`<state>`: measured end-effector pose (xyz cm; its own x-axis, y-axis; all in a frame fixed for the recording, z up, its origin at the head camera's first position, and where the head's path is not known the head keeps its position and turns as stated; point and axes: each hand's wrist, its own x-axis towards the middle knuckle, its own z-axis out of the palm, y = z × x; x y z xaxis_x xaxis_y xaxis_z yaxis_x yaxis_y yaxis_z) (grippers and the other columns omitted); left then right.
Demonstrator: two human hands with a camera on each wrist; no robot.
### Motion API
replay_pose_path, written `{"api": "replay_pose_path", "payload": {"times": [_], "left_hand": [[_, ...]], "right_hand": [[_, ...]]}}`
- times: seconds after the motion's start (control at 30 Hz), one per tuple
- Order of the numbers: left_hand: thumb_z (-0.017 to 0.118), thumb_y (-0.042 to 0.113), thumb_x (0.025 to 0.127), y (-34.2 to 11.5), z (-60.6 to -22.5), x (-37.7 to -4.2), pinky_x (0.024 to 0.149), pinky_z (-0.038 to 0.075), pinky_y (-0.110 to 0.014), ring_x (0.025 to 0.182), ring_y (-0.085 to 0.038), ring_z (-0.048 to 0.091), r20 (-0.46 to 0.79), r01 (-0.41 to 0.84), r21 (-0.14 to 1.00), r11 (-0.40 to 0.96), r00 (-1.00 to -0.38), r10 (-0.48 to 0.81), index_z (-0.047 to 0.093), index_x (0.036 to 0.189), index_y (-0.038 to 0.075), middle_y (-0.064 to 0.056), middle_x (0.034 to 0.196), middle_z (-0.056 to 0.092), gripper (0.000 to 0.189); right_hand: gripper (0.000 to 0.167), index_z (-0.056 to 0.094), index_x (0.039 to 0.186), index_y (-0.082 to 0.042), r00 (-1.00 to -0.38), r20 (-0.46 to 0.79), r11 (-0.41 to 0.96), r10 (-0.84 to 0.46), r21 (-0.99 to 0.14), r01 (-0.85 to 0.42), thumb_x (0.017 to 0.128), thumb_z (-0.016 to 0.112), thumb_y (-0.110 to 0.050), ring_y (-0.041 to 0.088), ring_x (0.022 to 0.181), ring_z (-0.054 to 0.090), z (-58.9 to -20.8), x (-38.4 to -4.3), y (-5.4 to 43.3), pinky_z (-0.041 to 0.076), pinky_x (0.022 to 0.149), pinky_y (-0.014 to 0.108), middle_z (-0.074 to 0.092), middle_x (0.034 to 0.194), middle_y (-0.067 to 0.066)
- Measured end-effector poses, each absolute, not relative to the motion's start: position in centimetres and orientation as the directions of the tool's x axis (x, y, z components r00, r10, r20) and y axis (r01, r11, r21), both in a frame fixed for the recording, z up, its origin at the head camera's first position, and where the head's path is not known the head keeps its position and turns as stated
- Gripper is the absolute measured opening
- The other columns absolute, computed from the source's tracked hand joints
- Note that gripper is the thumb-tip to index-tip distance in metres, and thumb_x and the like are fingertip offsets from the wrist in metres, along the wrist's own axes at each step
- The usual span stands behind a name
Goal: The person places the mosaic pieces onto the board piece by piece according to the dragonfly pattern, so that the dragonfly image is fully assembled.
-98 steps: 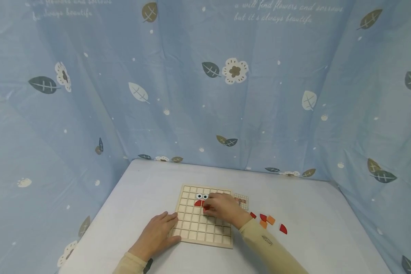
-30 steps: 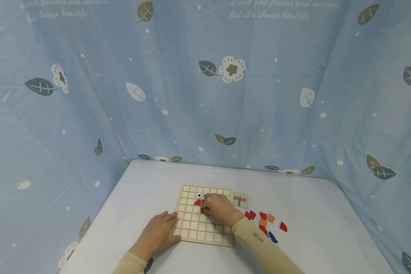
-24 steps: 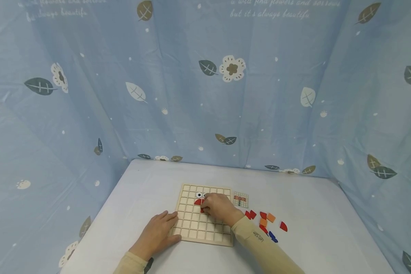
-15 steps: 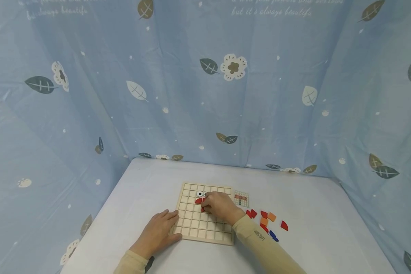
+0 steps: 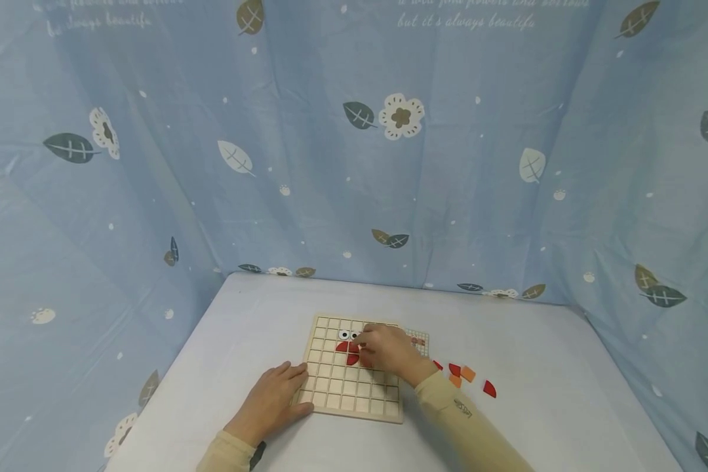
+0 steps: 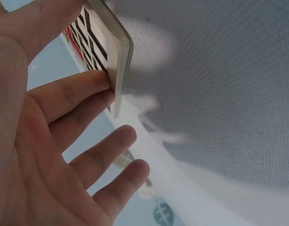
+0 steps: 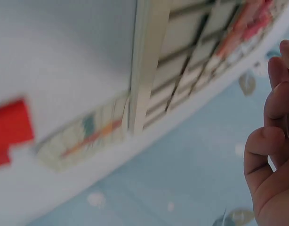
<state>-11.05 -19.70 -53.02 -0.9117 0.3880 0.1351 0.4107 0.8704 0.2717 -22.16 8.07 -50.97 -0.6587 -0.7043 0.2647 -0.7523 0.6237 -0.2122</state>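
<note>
A wooden grid board (image 5: 342,387) lies on the white table. Two eye tiles (image 5: 344,335) sit in its upper squares, with red quarter-circle pieces (image 5: 353,360) just below them. My right hand (image 5: 389,351) hovers over the board to the right of these pieces, fingers loosely bent, and no piece shows in its grasp. In the right wrist view its curled fingers (image 7: 264,141) stand apart from the board. My left hand (image 5: 271,401) rests at the board's left edge, its fairly straight fingertips (image 6: 100,80) touching the rim.
Right of the board lies a small pattern card (image 7: 88,134), partly behind my right hand in the head view. Loose red quarter-circle pieces (image 5: 490,389) and orange square pieces (image 5: 468,373) lie scattered nearby. A blue printed curtain (image 5: 307,196) surrounds the table's back and sides.
My right hand has drawn off the red piece and shifted right, uncovering the red pieces. Its sleeve now covers the blue pieces, and the hand hides part of the card. The left hand stays put.
</note>
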Motion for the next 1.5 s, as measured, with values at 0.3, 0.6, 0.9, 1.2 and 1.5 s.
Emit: {"api": "replay_pose_path", "payload": {"times": [0.3,0.6,0.9,1.2,1.5], "left_hand": [[0.08,0.039,0.086,-19.8,-52.9,-10.9,0.105,0.045,-0.058,0.128,-0.044,0.054,0.148,0.421,0.257,0.87,-0.906,0.396,0.067,0.127,-0.004,-0.016,0.137,0.062,0.06],[0.079,0.041,0.086,-19.7,-53.1,-10.9,0.105,0.045,-0.059,0.129,-0.044,0.053,0.116,0.4,0.264,0.878,-0.917,0.382,0.067,0.128,-0.004,-0.015,0.138,0.062,0.062],[0.079,0.04,0.087,-19.7,-53.1,-10.8,0.105,0.044,-0.06,0.13,-0.045,0.053,0.116,0.393,0.277,0.877,-0.919,0.376,0.067,0.127,-0.004,-0.015,0.137,0.062,0.061],[0.079,0.041,0.087,-19.6,-53.1,-10.9,0.107,0.043,-0.059,0.131,-0.044,0.052,0.106,0.383,0.275,0.882,-0.924,0.368,0.067,0.128,-0.004,-0.015,0.138,0.062,0.062],[0.078,0.042,0.087,-19.6,-53.4,-11.0,0.107,0.043,-0.058,0.131,-0.042,0.052,0.112,0.39,0.257,0.885,-0.921,0.373,0.067,0.128,-0.003,-0.013,0.139,0.062,0.062]], "right_hand": [[0.024,0.078,0.111,-0.018,-0.709,0.271,0.673,-0.651,-0.227,-0.704,0.088,0.08,-0.014,0.011,0.092,0.067,-49.3,-22.3,14.2,0.059,0.078,0.03,0.07,0.103,-0.007],[0.031,0.078,0.115,-0.021,-0.814,0.17,0.772,-0.556,-0.257,-0.581,0.085,0.083,-0.015,0.016,0.104,0.065,-50.4,-21.3,20.9,0.059,0.09,0.041,0.071,0.112,-0.004],[0.024,0.078,0.111,-0.023,-0.881,0.051,0.844,-0.47,-0.266,-0.466,0.088,0.08,-0.016,0.021,0.112,0.063,-51.7,-19.7,24.6,0.055,0.098,0.048,0.07,0.116,-0.005],[0.029,0.078,0.113,-0.02,-0.887,0.003,0.857,-0.462,-0.255,-0.447,0.085,0.082,-0.012,0.016,0.101,0.063,-52.3,-19.5,25.8,0.059,0.092,0.042,0.069,0.107,-0.007],[0.03,0.078,0.112,-0.019,-0.908,-0.058,0.878,-0.416,-0.287,-0.384,0.083,0.084,-0.011,0.01,0.091,0.06,-52.2,-19.3,25.9,0.059,0.09,0.039,0.066,0.101,-0.01]]}}
